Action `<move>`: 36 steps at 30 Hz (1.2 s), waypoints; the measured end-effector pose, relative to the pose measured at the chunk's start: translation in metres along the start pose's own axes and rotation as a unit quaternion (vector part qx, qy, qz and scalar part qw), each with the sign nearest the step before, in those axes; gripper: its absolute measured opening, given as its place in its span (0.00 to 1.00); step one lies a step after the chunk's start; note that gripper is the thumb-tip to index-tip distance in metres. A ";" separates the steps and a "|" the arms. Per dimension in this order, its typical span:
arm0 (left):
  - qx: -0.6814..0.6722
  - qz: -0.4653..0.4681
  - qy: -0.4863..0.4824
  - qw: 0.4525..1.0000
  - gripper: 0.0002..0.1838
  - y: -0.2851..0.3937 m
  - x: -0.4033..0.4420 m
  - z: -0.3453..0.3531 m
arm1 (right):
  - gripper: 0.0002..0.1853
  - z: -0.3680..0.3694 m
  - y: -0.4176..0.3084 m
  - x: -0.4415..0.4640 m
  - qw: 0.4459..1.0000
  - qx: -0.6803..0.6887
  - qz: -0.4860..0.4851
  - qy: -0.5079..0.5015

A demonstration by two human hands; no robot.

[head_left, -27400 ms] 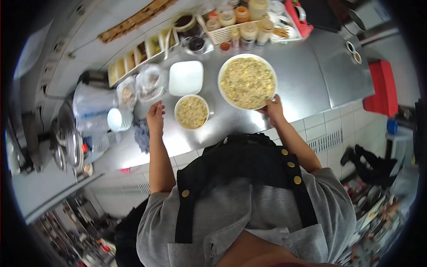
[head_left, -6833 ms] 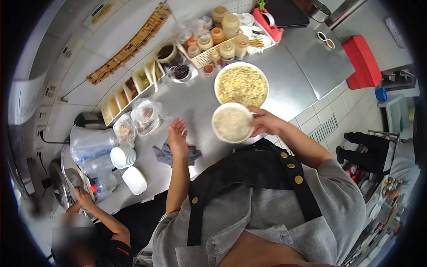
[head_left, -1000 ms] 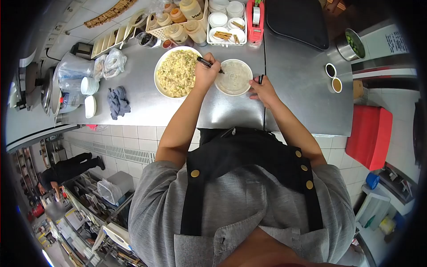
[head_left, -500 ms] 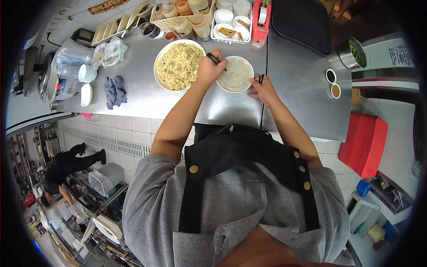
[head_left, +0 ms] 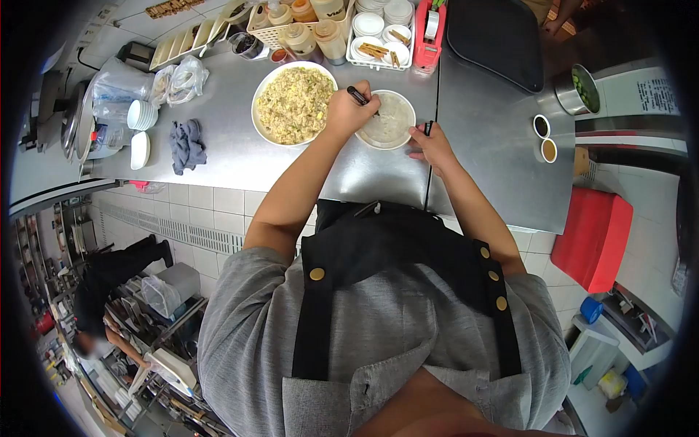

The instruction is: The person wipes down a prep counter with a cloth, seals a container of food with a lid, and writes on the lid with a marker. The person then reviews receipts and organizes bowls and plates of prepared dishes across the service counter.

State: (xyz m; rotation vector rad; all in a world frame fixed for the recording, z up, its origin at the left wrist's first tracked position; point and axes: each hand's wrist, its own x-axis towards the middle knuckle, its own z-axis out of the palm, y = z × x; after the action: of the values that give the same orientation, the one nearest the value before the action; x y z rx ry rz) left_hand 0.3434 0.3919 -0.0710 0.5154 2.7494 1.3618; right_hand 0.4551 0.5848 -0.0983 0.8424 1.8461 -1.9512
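Note:
My left hand [head_left: 351,114] is closed around a black marker [head_left: 356,95], with its fingers over the left part of a translucent lid on a round white bowl [head_left: 389,122]. Dark marks show on the lid beside my fingertips. My right hand [head_left: 435,146] grips the right rim of this lidded bowl, and a small black cap [head_left: 428,128] stands up between its fingers. Just left of my left hand is a large open white bowl of fried rice [head_left: 293,102]. Both bowls rest on the steel counter [head_left: 240,124].
Behind are a basket of sauce bottles [head_left: 298,40], a tray of white lids [head_left: 367,25], a red tape dispenser [head_left: 428,36] and a black board [head_left: 495,44]. A grey cloth [head_left: 188,146] and stacked bowls [head_left: 142,115] are left. A co-worker [head_left: 109,284] bends at lower left.
My left hand has shifted slightly right over the lid with the marker. My right hand stays on the bowl's rim. The co-worker at lower left has bent further over.

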 end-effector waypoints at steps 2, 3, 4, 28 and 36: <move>0.002 0.008 -0.007 1.000 0.16 -0.004 0.001 0.000 | 0.18 -0.002 0.001 0.001 1.000 0.000 0.001 -0.004; 0.004 0.015 -0.015 1.000 0.16 -0.003 0.002 0.000 | 0.18 -0.004 0.003 0.004 1.000 0.001 0.001 -0.002; 0.004 0.015 -0.016 1.000 0.16 -0.003 0.002 0.002 | 0.19 -0.006 0.005 0.006 1.000 0.000 0.000 0.002; -0.046 0.014 -0.045 0.998 0.14 0.019 0.002 0.013 | 0.19 -0.014 0.019 0.012 0.997 -0.034 -0.037 0.058; -0.032 0.035 -0.115 0.992 0.18 0.020 0.009 0.012 | 0.10 -0.015 0.020 -0.032 0.928 -0.206 -0.295 0.093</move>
State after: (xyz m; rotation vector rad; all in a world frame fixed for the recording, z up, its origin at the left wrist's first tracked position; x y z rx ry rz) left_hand 0.3427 0.4153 -0.0614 0.7207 2.5188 1.3080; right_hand 0.4952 0.5926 -0.0945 0.3693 2.7388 -1.6944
